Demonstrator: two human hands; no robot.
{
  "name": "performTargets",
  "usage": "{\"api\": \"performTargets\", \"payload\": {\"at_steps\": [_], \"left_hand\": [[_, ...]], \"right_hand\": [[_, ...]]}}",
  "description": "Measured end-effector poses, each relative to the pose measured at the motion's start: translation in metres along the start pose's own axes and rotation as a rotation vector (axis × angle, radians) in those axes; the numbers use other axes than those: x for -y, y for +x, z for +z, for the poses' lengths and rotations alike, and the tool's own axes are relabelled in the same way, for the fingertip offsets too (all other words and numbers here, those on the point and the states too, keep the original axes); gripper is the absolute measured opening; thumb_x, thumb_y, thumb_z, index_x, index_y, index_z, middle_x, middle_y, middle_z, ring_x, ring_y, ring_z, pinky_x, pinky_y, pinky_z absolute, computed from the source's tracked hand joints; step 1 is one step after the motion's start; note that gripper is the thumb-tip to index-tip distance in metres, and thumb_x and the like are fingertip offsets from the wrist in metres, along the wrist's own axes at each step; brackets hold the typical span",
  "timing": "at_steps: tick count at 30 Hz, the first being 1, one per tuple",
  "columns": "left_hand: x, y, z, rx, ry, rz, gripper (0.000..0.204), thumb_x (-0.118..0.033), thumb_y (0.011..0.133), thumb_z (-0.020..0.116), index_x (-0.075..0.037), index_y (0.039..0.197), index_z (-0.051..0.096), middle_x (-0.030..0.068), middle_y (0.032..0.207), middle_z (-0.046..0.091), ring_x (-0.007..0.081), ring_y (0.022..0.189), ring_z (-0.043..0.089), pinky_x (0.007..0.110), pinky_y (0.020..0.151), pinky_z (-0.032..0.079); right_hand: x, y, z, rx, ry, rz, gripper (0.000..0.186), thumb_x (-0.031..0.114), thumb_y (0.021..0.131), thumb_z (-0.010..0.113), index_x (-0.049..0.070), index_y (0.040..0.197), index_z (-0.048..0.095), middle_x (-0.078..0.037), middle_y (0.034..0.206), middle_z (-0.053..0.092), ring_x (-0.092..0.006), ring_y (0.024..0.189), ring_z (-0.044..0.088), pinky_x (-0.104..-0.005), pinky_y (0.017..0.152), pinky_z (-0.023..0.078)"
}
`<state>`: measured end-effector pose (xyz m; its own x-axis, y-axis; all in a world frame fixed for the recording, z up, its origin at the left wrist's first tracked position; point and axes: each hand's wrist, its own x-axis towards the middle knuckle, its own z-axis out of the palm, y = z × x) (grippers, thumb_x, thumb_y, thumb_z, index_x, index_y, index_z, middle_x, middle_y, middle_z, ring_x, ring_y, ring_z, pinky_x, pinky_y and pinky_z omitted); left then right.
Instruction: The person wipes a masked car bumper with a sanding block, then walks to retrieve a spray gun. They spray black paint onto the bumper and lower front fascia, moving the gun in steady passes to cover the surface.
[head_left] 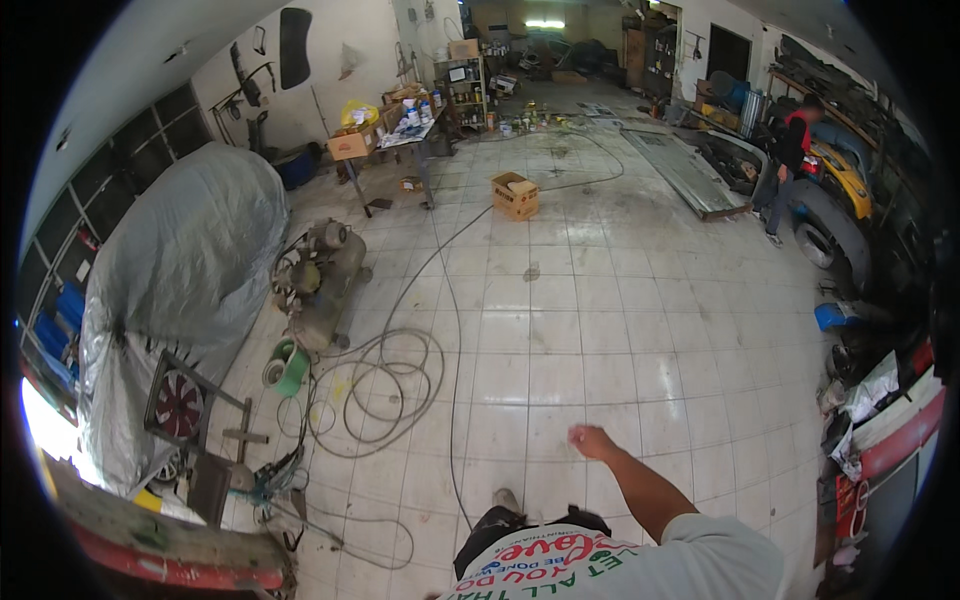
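White floor [550,335]: right hand [592,442] hangs above it!
Grip: clenched or loose, can't tell.
Hose [404,392]: coiled near the compressor [325,285].

A bulky form is draped in a grey tarp [200,230]; an air compressor [325,280] is parked beside it, with a green round container [291,368] set near. A red-bladed fan [178,404] is propped lower left. A cardboard box [515,203] is left mid-floor. The bench [412,140] is cluttered, a yellow bag [359,113] included. At right, a yellow bumper [846,181] is seen beside a standing person [792,150]; a dark panel [295,48] is hung upper left.
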<state>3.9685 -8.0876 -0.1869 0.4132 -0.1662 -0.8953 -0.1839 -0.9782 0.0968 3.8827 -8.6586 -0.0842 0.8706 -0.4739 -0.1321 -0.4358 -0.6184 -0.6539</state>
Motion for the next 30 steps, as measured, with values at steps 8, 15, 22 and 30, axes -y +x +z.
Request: {"api": "performTargets", "payload": {"at_steps": [8,15,22,30], "left_hand": [[-0.339,0.171,-0.599,-0.666,-0.479,0.550,0.023,-0.026,0.097,0.062,-0.008,0.093,0.076,0.0121,0.082,0.075,0.0284,0.076,0.071,0.042,0.069,0.055],[-0.472,0.295,-0.817,-0.731,-0.308,0.428,0.041,-0.044,0.098,0.062,-0.005,0.094,0.076,0.0194,0.085,0.073,0.0369,0.086,0.071,0.047,0.078,0.054],[-0.429,0.389,-0.780,-0.048,0.010,0.020,0.063,-0.063,0.097,0.048,-0.010,0.117,0.075,0.0160,0.123,0.072,0.0349,0.118,0.067,0.048,0.101,0.051],[-0.489,0.519,-0.945,0.047,-0.300,-0.146,0.047,-0.048,0.093,0.054,-0.010,0.108,0.076,0.0146,0.117,0.074,0.0318,0.113,0.069,0.050,0.095,0.053]], "right_hand": [[-0.189,0.066,-0.013,0.531,-0.359,0.767,0.033,0.043,0.086,0.066,0.013,0.087,0.079,-0.015,0.097,0.077,-0.0363,0.092,0.073,-0.0461,0.078,0.058],[-0.278,0.326,-0.061,0.552,-0.051,0.606,0.035,0.047,0.091,0.069,0.013,0.093,0.079,-0.006,0.086,0.077,-0.0244,0.082,0.072,-0.0394,0.076,0.058],[-0.196,0.908,-0.164,0.008,-0.559,-0.014,0.050,0.053,0.095,0.057,0.007,0.089,0.077,-0.013,0.083,0.076,-0.0349,0.079,0.073,-0.0444,0.082,0.059],[0.089,1.349,-0.194,0.183,0.887,0.298,0.018,0.029,0.100,0.067,0.012,0.106,0.067,-0.002,0.094,0.072,-0.0146,0.080,0.069,-0.0306,0.065,0.053]]}}
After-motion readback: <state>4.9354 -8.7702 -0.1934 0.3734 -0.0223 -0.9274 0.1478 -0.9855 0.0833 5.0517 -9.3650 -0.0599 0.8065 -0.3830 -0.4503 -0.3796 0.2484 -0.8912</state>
